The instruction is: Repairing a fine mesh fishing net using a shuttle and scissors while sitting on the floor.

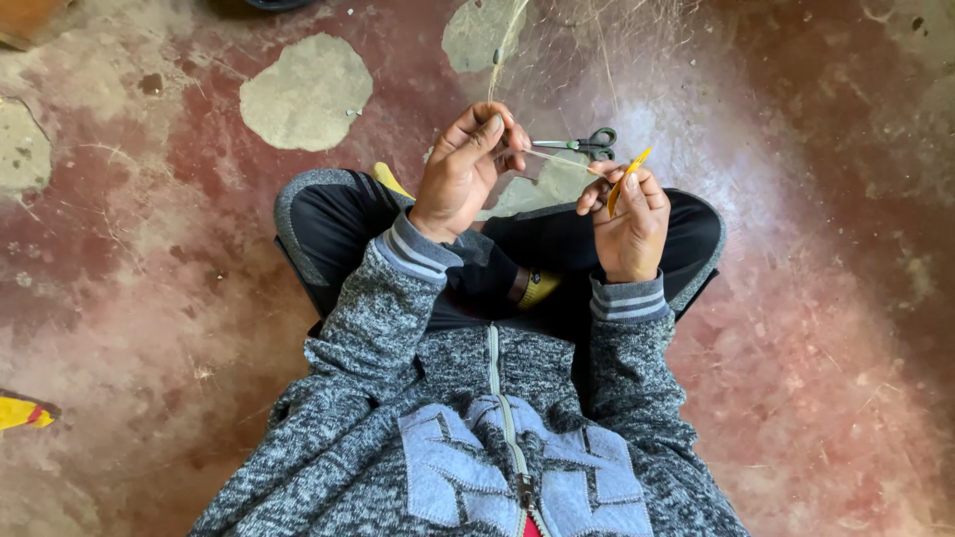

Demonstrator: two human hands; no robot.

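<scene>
A thin pale cord (557, 159) runs taut between the two hands, above the crossed legs. The left hand (466, 171) pinches its near end between thumb and curled fingers, where fine netting (557, 60) rises away from the knuckles. The right hand (629, 221) is closed around a slim yellow tool (629, 179), its tip meeting the cord. Just beyond both hands, scissors (582, 145) lie on the worn red floor (816, 298).
</scene>
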